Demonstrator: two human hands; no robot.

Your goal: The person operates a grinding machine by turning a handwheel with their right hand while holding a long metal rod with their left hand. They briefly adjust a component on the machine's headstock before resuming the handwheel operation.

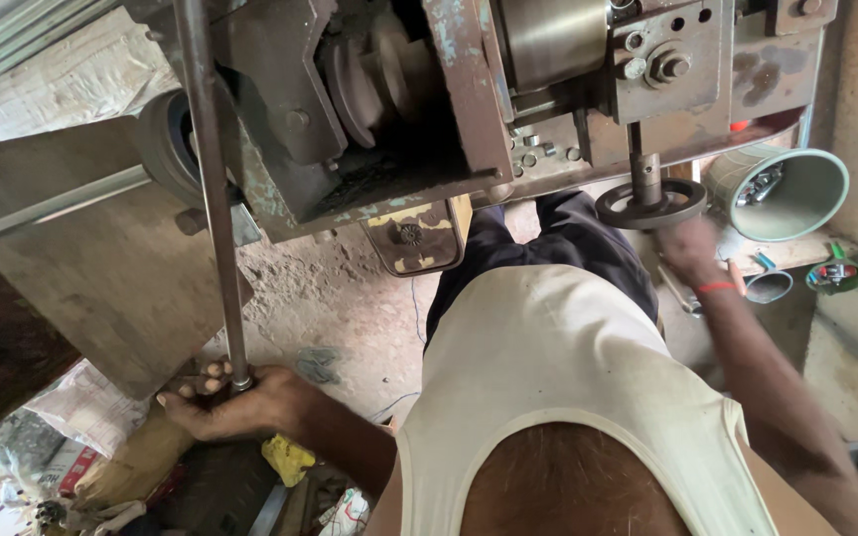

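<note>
My left hand (235,399) is closed around the lower end of a long thin steel rod (213,189) that runs up across a heavy, worn metal machine (469,109). My right hand (689,248), with a red band at the wrist, grips the rim of a small round handwheel (650,205) on a short shaft under the machine's right side. The right hand is slightly blurred. My white vest and dark trousers fill the middle of the view.
A green cylindrical container (782,194) holding metal parts lies on its side at the right, with small tools beside it. A flat board (111,268) leans at the left. Rags, a yellow cloth (288,459) and bags litter the floor at lower left.
</note>
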